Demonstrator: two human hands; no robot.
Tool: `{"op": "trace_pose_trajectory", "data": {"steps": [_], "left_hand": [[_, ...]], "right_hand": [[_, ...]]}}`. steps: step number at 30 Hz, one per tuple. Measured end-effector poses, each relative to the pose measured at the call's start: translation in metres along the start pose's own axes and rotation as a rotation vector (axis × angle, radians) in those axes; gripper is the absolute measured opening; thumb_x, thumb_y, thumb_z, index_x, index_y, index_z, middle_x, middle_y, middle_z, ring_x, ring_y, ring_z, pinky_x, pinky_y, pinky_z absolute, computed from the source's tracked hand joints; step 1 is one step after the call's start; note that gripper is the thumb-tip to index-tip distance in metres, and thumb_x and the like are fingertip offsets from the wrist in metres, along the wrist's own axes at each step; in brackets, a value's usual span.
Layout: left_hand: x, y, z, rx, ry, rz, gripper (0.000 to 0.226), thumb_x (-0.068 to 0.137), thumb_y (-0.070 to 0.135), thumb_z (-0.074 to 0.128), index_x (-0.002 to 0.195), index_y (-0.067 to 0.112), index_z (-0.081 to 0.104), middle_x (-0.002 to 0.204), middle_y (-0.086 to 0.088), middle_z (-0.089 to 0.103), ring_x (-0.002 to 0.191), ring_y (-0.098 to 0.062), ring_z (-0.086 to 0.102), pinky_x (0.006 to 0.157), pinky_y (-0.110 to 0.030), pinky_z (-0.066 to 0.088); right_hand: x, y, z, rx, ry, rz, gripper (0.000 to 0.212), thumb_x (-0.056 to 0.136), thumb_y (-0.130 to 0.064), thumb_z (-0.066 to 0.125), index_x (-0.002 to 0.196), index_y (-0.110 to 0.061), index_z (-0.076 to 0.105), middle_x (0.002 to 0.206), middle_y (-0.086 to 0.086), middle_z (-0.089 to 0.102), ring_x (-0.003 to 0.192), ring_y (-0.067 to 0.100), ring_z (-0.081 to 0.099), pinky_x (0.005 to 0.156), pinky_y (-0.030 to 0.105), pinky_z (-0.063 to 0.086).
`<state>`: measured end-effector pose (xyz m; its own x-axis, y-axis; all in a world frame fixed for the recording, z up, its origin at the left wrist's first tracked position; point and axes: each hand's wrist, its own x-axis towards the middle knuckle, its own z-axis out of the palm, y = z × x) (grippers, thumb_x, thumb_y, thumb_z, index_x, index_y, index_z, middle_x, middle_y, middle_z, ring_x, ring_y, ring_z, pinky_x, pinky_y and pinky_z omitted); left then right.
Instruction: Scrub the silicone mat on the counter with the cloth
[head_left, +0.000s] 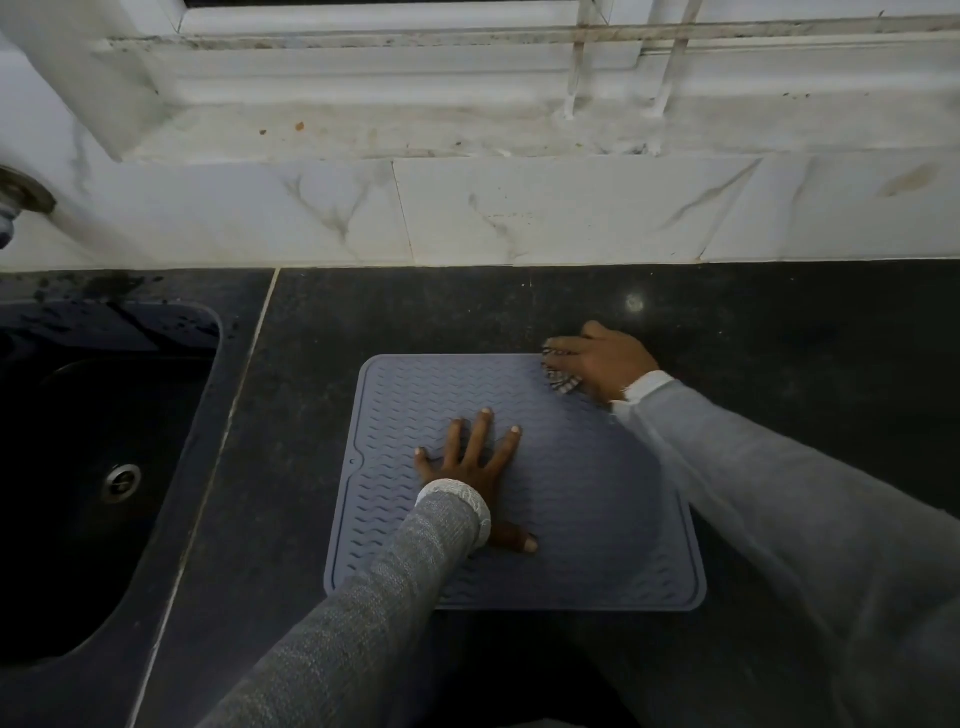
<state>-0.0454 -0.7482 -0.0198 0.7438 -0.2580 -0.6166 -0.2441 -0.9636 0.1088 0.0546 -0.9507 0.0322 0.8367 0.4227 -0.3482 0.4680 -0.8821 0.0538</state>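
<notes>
A grey-blue silicone mat (582, 499) with wavy ridges lies flat on the black counter (779, 338). My left hand (475, 467) presses down on the mat's middle, palm flat and fingers spread. My right hand (605, 361) sits at the mat's far right corner, closed over a bunched checked cloth (558, 376). The cloth touches the mat's corner and peeks out from under the fingers; most of it is hidden by the hand.
A dark sink (98, 467) with a metal drain (122, 480) lies to the left of the mat. A white marble-tiled wall (519, 213) and a stained window sill (415, 130) rise behind the counter. A tap fitting (21, 200) juts out at far left.
</notes>
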Motion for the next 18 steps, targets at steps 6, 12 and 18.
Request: {"op": "trace_pose_trajectory", "data": {"steps": [6,12,18], "left_hand": [[0.002,-0.001,0.002,0.006,0.016,-0.005,0.136,0.048,0.084,0.064,0.136,0.047,-0.033,0.146,0.007,-0.044,0.14,-0.032,-0.029,0.104,-0.073,-0.002],[0.001,0.001,0.002,-0.007,0.012,0.004,0.136,0.049,0.083,0.065,0.136,0.047,-0.033,0.145,0.006,-0.045,0.139,-0.032,-0.03,0.104,-0.074,-0.003],[0.002,0.001,0.001,-0.003,-0.007,-0.003,0.136,0.049,0.084,0.064,0.136,0.046,-0.034,0.144,0.006,-0.046,0.139,-0.032,-0.031,0.104,-0.074,-0.004]], "right_hand": [[0.005,-0.018,0.002,-0.126,0.003,-0.105,0.056,0.092,-0.02,0.052,0.143,-0.03,0.031,0.154,-0.002,0.019,0.133,0.027,0.026,0.106,0.036,0.031],[-0.014,0.016,0.002,-0.16,-0.065,-0.053,0.054,0.087,-0.018,0.06,0.137,-0.029,0.043,0.146,-0.004,0.037,0.124,0.025,0.037,0.098,0.036,0.04],[0.02,-0.029,-0.002,-0.058,0.001,-0.105,0.059,0.088,-0.021,0.059,0.14,-0.03,0.034,0.151,0.002,0.027,0.129,0.029,0.034,0.103,0.039,0.037]]}}
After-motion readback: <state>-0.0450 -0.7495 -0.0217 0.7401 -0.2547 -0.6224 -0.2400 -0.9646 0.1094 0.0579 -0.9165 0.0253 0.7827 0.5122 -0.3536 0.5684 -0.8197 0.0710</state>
